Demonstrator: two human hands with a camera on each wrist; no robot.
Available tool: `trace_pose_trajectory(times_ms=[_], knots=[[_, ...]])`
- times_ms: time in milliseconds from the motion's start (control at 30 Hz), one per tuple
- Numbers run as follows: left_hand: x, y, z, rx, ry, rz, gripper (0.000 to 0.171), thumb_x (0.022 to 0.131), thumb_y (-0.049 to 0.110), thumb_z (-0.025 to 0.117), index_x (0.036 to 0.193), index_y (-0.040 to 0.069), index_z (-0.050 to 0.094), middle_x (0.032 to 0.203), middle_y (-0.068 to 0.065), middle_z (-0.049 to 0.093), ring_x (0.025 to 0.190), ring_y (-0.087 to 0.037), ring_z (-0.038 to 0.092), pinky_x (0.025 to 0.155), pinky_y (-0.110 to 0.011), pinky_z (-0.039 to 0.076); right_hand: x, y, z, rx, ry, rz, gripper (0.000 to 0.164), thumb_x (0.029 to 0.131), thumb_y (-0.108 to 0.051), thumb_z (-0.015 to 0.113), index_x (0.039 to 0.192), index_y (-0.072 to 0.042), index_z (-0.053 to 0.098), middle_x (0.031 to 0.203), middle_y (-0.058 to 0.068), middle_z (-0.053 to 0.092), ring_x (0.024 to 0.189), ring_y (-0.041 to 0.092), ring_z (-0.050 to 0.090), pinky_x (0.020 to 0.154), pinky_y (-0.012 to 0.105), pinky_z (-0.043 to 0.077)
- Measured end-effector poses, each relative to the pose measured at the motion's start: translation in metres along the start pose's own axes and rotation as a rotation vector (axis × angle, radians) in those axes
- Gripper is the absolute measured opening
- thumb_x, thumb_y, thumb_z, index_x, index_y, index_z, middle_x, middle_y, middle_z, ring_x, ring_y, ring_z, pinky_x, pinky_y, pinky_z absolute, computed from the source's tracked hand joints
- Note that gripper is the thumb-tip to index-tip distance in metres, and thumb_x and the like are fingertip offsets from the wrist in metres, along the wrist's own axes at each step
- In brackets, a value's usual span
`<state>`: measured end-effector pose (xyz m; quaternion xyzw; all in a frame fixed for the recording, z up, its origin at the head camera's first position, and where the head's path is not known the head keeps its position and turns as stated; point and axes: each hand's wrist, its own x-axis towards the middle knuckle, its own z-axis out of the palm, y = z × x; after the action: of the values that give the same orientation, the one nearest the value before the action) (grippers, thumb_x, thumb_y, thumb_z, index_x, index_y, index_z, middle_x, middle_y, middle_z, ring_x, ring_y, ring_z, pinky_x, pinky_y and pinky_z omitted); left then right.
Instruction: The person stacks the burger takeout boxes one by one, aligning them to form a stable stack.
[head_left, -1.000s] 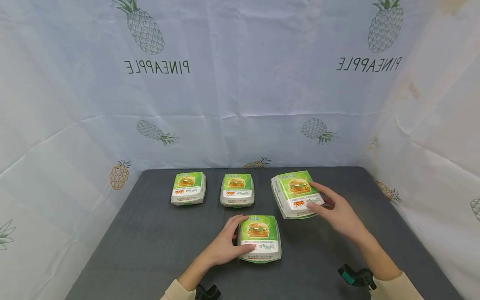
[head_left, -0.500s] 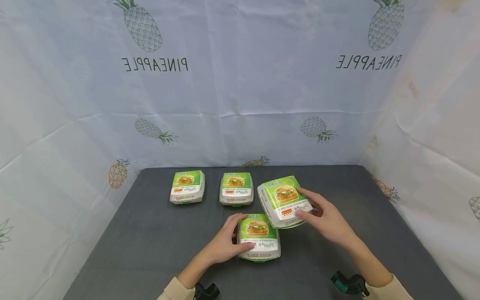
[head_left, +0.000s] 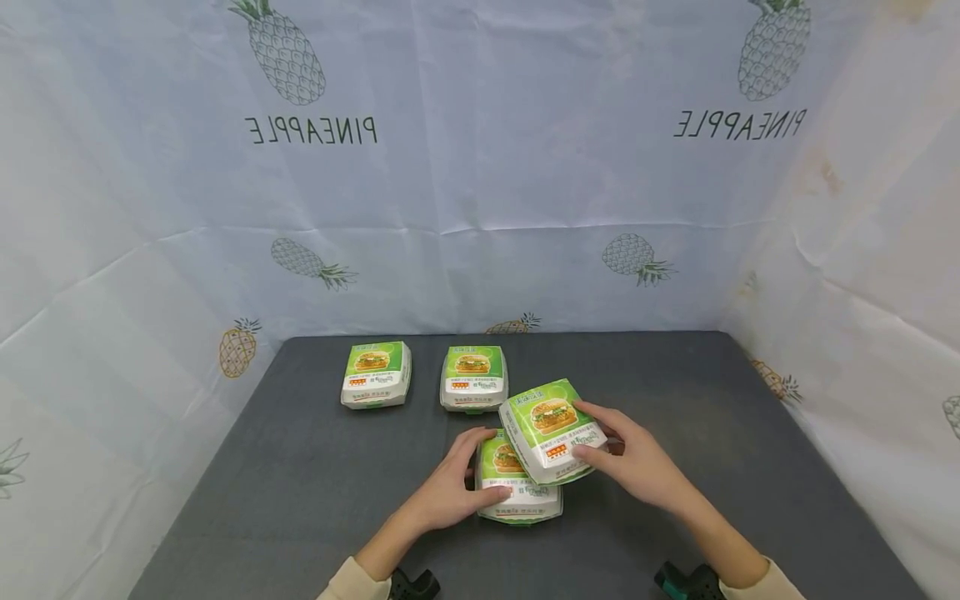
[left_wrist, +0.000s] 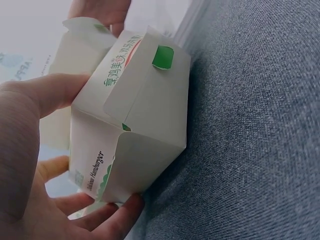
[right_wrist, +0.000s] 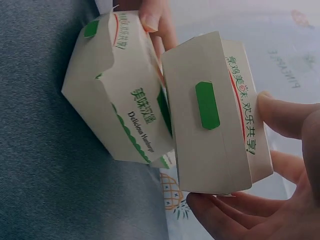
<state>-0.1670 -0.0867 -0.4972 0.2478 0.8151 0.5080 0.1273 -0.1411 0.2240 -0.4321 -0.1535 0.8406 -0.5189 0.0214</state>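
Observation:
A green-and-white burger box (head_left: 521, 503) rests on the dark table, and my left hand (head_left: 448, 490) grips it from its left side, thumb on the front of the lid. Above it, tilted, a second burger box (head_left: 552, 429) is held by my right hand (head_left: 633, 457) at its right edge. This upper box overlaps the lower one's top right part in the head view. Seen from the right wrist, the raised box (right_wrist: 207, 115) stands right against the lower box (right_wrist: 120, 95). In the left wrist view, fingers and thumb span the lower box (left_wrist: 145, 95).
Two more burger boxes stand further back: one burger box (head_left: 377, 375) at the left and another burger box (head_left: 473, 378) near the middle. Behind and beside the dark table (head_left: 315, 500) hangs a white cloth (head_left: 480, 167) with pineapple prints.
My right hand has brought its burger box left and toward me, from beside the lower box to over it. The left hand and its box have stayed in place.

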Motion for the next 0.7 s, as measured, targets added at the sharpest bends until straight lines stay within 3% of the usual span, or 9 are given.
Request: trace_pose_trajectory(times_ms=[367, 700], knots=[[-0.001, 0.000, 0.001, 0.015, 0.025, 0.001, 0.087, 0.091, 0.045, 0.076, 0.159, 0.017, 0.030, 0.160, -0.007, 0.026, 0.140, -0.026, 0.040, 0.101, -0.049, 0.048, -0.001, -0.004, 0.010, -0.028, 0.001, 0.023, 0.075, 0.094, -0.030, 0.076, 0.156, -0.008, 0.040, 0.136, 0.017, 0.055, 0.109, 0.025, 0.063, 0.080, 0.031, 0.057], [-0.010, 0.021, -0.006, -0.045, 0.060, 0.018, 0.096, 0.088, 0.034, 0.081, 0.163, 0.031, 0.021, 0.162, -0.003, 0.025, 0.149, -0.024, 0.028, 0.114, -0.051, 0.037, -0.004, -0.006, 0.013, -0.017, -0.012, 0.031, 0.081, 0.092, -0.030, 0.078, 0.157, -0.006, 0.035, 0.143, 0.018, 0.051, 0.116, 0.030, 0.061, 0.086, 0.032, 0.056]])
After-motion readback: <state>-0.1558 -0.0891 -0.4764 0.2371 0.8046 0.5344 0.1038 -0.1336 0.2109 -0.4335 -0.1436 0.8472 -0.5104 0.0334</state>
